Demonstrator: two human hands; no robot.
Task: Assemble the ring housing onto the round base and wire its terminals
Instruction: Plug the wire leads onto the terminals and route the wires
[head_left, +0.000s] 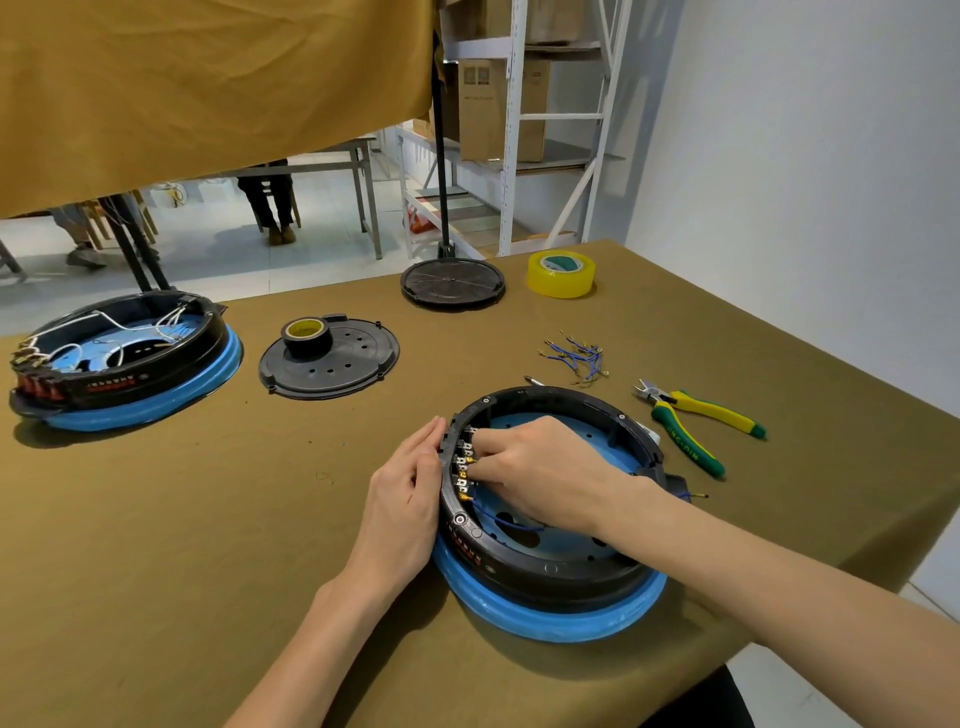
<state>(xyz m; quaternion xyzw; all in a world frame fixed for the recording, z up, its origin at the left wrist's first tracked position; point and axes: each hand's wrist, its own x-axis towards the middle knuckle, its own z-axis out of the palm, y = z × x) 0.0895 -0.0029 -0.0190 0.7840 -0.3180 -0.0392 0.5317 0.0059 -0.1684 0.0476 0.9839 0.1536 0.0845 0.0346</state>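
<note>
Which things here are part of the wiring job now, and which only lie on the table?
In use:
ring housing on the blue round base
terminals
blue wire
left hand, right hand

Lying about:
spare wires
pliers
yellow tape
black tape
second assembly
two black covers

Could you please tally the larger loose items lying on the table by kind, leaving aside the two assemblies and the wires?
Tape rolls: 2, a yellow tape roll and a black tape roll
Black round covers: 2, a perforated cover under the black roll and a ribbed cover
Cutting pliers: 1
Total: 5
</note>
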